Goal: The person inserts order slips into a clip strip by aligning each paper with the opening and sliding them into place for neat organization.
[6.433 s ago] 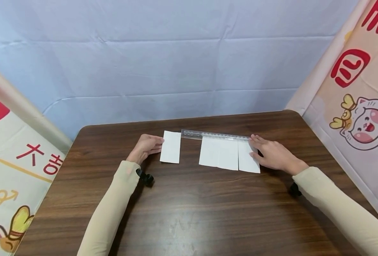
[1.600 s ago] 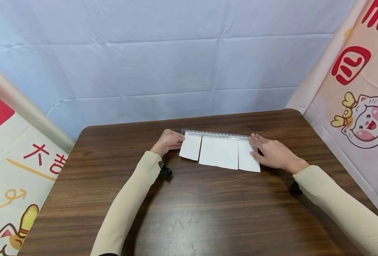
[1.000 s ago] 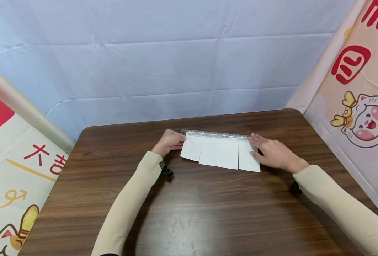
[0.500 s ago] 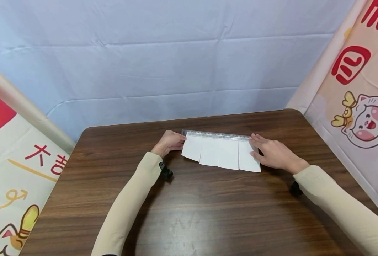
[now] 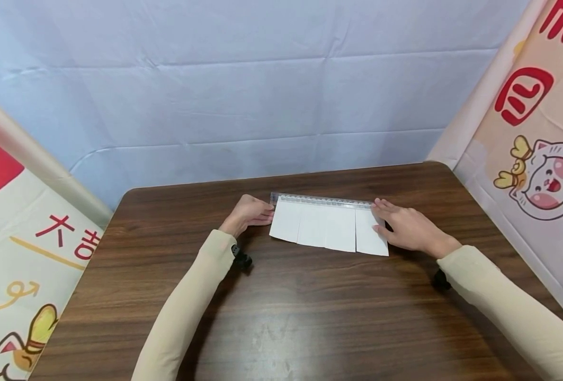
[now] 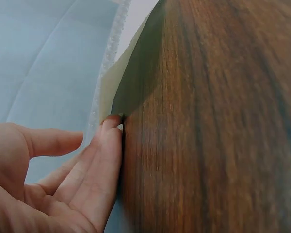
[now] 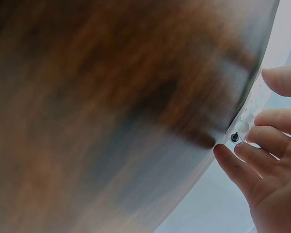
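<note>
Several white paper slips [image 5: 326,225] lie side by side on the table, their far edges meeting a long clear plastic strip [image 5: 319,201] with a row of rounded marks, like a ruler. Beside the leftmost slip [image 5: 286,219] is my left hand [image 5: 250,211]. In the left wrist view its fingers [image 6: 104,165] are straight, near the slip's lifted edge, and the thumb stands apart, pinching nothing. My right hand [image 5: 407,227] rests with loosely bent fingers on the strip's right end and the rightmost slip [image 5: 369,238]. The right wrist view shows its fingertips touching the clear end.
The dark wood table [image 5: 281,312] has rounded far corners. A pale cloth backdrop [image 5: 243,95] hangs behind it. Printed banners [image 5: 529,159] flank both sides. Small black wrist cameras [image 5: 242,260] sit beneath both wrists.
The separate left slip has moved right against the strip, closing the gap beside the others. My left hand moved right with it, then eased slightly left off it. My right hand has stayed.
</note>
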The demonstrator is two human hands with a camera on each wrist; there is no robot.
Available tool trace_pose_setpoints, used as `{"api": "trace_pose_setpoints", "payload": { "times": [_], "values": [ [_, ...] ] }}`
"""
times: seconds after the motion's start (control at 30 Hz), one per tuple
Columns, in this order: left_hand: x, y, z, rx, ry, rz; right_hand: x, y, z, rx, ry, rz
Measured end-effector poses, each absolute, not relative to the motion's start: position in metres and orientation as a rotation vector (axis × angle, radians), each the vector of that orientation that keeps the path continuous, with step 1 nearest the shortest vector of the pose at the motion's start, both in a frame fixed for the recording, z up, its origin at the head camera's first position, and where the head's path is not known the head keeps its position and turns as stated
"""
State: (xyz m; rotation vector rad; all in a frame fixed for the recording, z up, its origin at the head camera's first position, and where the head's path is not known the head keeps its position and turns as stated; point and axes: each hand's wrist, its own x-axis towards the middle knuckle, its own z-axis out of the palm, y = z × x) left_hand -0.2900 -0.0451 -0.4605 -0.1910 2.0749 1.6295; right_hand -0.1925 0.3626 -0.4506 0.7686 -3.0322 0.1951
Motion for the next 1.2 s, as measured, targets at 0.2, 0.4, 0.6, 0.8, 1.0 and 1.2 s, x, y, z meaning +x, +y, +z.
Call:
{"api": "trace_pose_setpoints", "payload": {
  "times": [0.2,0.4,0.6,0.8,1.0,1.2],
  "values": [
    [-0.285,-0.051,-0.458,-0.152,2.084,1.617,-0.192,0.362,-0.449,0.764,-3.039,0.202],
    [-0.277,-0.057,-0.453,-0.112,2.103,1.61,-0.192,0.36,-0.446,0.758,-3.038,0.186],
    [-0.272,-0.069,-0.457,-0.074,2.116,1.614,-0.195,0.36,-0.445,0.755,-3.05,0.166],
    [-0.269,-0.085,-0.458,-0.033,2.156,1.627,-0.197,0.358,-0.444,0.718,-3.067,0.195],
    [-0.265,-0.099,-0.457,-0.001,2.181,1.647,-0.2,0.355,-0.436,0.679,-3.091,0.237],
    [-0.259,-0.11,-0.456,-0.005,2.192,1.675,-0.203,0.353,-0.434,0.65,-3.123,0.28]
  ]
}}
